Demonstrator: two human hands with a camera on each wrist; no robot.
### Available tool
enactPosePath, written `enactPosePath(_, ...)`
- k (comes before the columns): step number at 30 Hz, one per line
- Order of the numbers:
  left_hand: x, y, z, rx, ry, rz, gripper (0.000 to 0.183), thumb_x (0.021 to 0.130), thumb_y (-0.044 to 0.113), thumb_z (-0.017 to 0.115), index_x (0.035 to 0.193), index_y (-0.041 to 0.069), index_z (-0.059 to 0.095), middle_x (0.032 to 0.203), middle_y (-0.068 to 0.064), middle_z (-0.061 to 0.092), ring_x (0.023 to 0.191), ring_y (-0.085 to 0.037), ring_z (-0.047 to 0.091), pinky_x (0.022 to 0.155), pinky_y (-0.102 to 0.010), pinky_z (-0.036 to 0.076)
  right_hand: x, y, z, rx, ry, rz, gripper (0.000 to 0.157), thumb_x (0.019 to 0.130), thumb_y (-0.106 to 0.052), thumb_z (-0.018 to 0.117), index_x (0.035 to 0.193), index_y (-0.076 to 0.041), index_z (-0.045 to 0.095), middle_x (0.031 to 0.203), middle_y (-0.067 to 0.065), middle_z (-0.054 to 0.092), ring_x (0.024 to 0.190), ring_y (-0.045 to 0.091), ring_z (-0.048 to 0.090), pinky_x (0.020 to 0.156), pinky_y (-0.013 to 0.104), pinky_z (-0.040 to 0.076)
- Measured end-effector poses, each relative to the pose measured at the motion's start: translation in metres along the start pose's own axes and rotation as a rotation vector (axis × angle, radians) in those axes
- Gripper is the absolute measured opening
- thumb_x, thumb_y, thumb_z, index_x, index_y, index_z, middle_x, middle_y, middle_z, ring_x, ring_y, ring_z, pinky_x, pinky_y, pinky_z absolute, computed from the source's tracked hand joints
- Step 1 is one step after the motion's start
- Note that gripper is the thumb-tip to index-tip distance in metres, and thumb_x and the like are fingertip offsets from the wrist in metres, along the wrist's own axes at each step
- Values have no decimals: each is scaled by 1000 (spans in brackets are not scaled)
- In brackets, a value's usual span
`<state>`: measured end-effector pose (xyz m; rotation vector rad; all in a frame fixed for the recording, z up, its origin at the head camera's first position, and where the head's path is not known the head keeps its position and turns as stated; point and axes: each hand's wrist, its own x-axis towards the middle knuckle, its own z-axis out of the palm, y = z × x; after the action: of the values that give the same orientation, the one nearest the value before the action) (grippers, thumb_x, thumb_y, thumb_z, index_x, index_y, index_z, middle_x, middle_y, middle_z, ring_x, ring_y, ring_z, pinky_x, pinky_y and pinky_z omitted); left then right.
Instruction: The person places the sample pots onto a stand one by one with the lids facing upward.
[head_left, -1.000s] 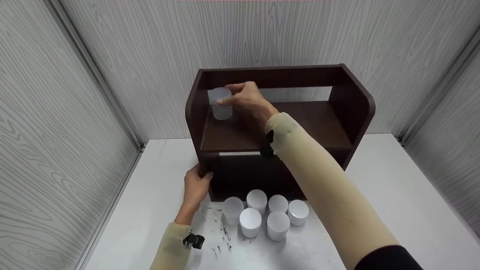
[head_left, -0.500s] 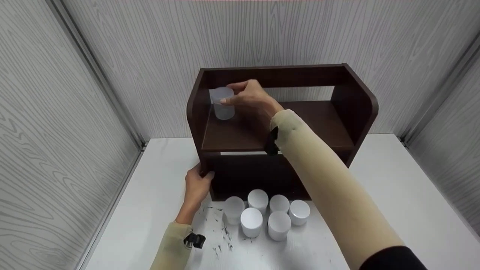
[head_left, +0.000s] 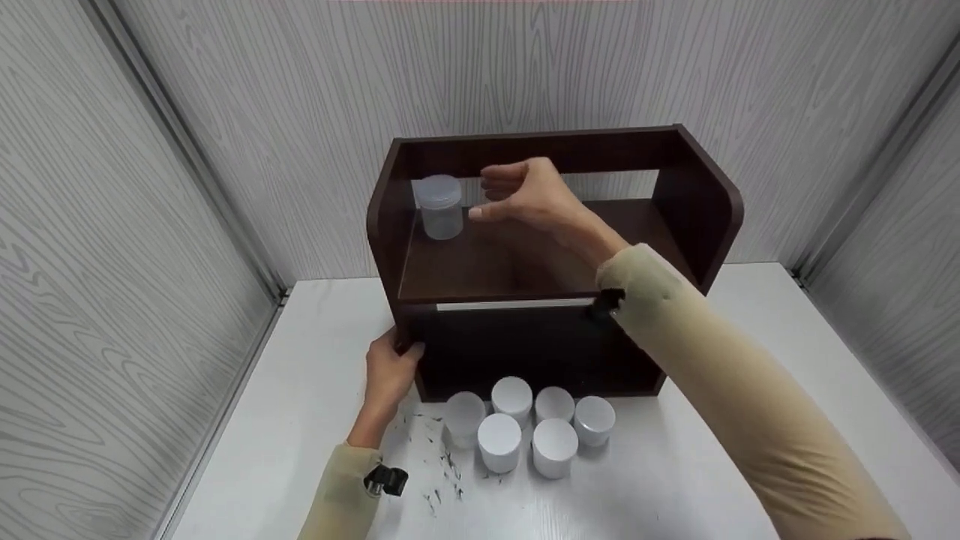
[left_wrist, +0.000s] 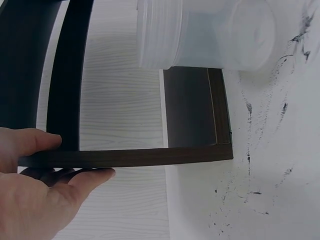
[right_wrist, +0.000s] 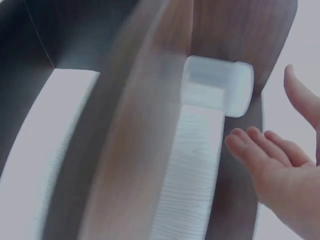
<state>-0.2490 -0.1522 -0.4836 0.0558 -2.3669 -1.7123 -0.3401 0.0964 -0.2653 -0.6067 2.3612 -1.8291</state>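
A translucent lidded jar (head_left: 441, 208) stands upright at the left end of the upper shelf of a dark brown wooden rack (head_left: 525, 270). My right hand (head_left: 529, 196) is just right of the jar, apart from it, thumb and fingers spread with nothing between them. In the right wrist view the same jar (right_wrist: 216, 86) lies beyond the fingertips of that hand (right_wrist: 280, 160). My left hand (head_left: 390, 371) grips the rack's left side panel low down; the left wrist view shows thumb and fingers on either side of the panel (left_wrist: 140, 157).
Several more white-lidded jars (head_left: 499, 442) stand grouped on the white table (head_left: 315, 337) before the rack's lower compartment. Dark scuff marks (head_left: 450, 469) lie left of them. Wood-grain panels (head_left: 345, 67) enclose the table at the back and sides.
My right hand has let go of the jar and drawn away to the right. The jar stays on the upper shelf, and my left hand keeps its grip on the side panel.
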Motion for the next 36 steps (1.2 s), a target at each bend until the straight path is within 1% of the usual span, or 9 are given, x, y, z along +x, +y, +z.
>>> enactPosePath(4,0,-1,-4,9,8,11,47,100,4,62,143,-12,55,136,-30,63,128,-41,61,105,-50,50,-41,-1,-5,58,17,-44,70,81,-6,92,143,4,61,138,17,67,129,27,64,102,31,53)
enactPosePath(9,2,-1,-6,9,19,27,46,100,4,62,143,-12,56,135,-30,64,128,-43,61,106,-51,49,-97,6,-12,117,68,-122,61,80,0,91,136,6,67,129,19,72,122,34,68,96,36,57)
enactPosePath(13,2,-2,-7,-1,20,36,46,100,6,64,142,-11,57,134,-28,65,127,-40,61,105,-50,50,-142,21,-16,125,137,-152,55,78,6,90,129,7,70,123,19,74,117,36,70,94,39,58)
enactPosePath(17,1,-4,-10,-3,41,36,46,101,7,66,142,-11,57,134,-27,65,126,-39,62,104,-49,51,-177,46,-18,120,160,-132,50,78,9,89,125,8,72,120,21,74,116,33,71,95,40,57)
enactPosePath(21,-1,-5,-13,13,57,36,45,100,6,66,141,-12,58,132,-29,66,122,-40,64,100,-48,53,-202,78,-21,102,161,-56,48,79,7,89,124,10,72,120,23,74,114,25,72,94,36,57)
enactPosePath(25,-2,-7,-14,40,59,37,43,100,8,65,139,-10,60,128,-28,68,118,-38,67,95,-46,56,-221,112,-24,59,186,7,48,79,4,90,123,10,72,119,23,74,110,19,74,93,32,57)
enactPosePath(27,-2,-7,-15,47,62,40,42,101,8,65,139,-10,61,127,-27,68,117,-38,68,95,-46,56,-229,128,-24,37,188,29,49,80,1,91,124,10,72,119,22,74,110,21,74,93,31,57)
enactPosePath(32,-2,-7,-15,50,70,43,41,100,7,65,137,-11,62,127,-28,69,116,-38,68,94,-46,56,-246,163,-22,-10,163,81,54,82,-7,91,128,11,69,123,24,72,116,32,71,94,29,56)
enactPosePath(36,-3,-7,-15,47,73,47,39,100,8,66,135,-10,64,127,-27,69,115,-38,69,94,-46,57,-255,186,-23,-49,165,124,56,83,-11,92,129,10,69,124,24,72,118,34,70,97,31,55)
